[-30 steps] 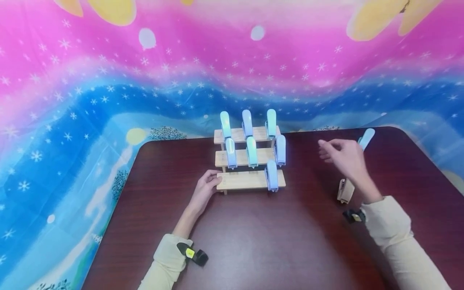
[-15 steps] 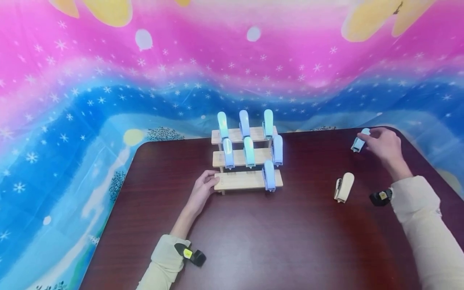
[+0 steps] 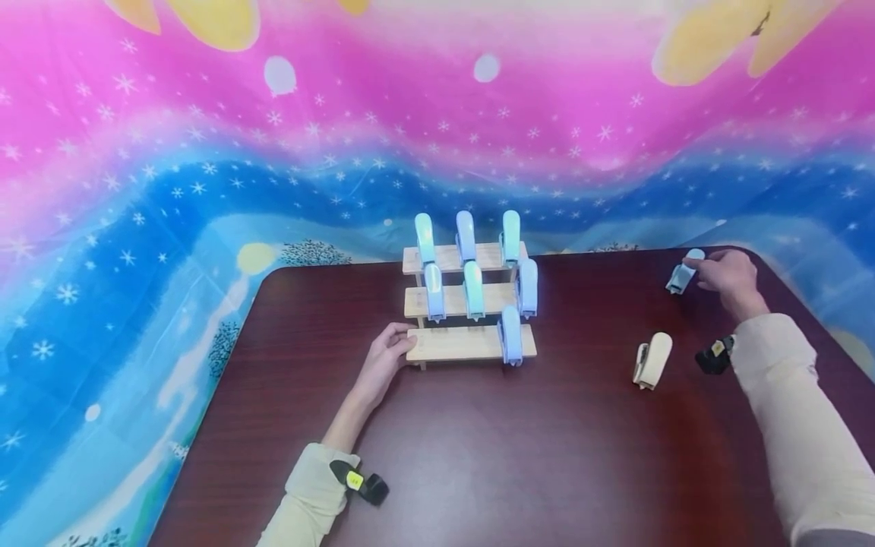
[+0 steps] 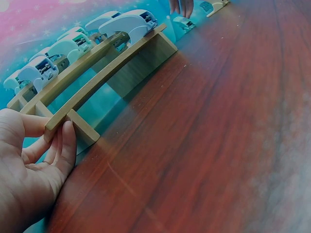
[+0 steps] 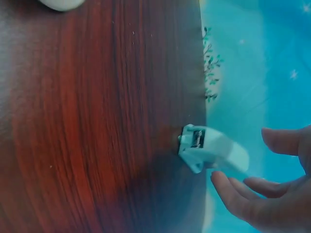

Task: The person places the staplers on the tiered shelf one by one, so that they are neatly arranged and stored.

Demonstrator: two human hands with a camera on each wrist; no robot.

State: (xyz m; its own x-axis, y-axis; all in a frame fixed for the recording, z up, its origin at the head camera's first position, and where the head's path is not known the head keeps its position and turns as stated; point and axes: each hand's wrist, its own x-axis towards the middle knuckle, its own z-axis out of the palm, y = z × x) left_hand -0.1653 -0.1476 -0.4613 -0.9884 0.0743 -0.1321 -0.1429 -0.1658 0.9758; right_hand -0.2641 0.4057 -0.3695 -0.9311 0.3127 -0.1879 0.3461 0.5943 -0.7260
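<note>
My left hand [image 3: 378, 362] pinches the left end of the lowest board of a three-tier wooden display rack [image 3: 454, 343], thumb above and fingers below [image 4: 68, 141]. Purple, blue and mint staplers stand on its tiers; one purple stapler [image 3: 510, 336] sits at the right of the lowest board. At the far right of the table, my right hand [image 3: 733, 277] is at a light blue stapler [image 3: 686, 272]. In the right wrist view its thumb is spread away from the stapler [image 5: 221, 148], with fingertips right at its lower side.
A cream stapler [image 3: 652, 361] lies on the dark red wooden table [image 3: 478, 456], nearer than the blue one. A patterned pink and blue cloth [image 3: 383, 114] hangs behind and to the sides of the table.
My right hand has moved right from between the rack and the loose staplers to the light blue stapler, which has stayed put. The left hand has kept its hold on the rack.
</note>
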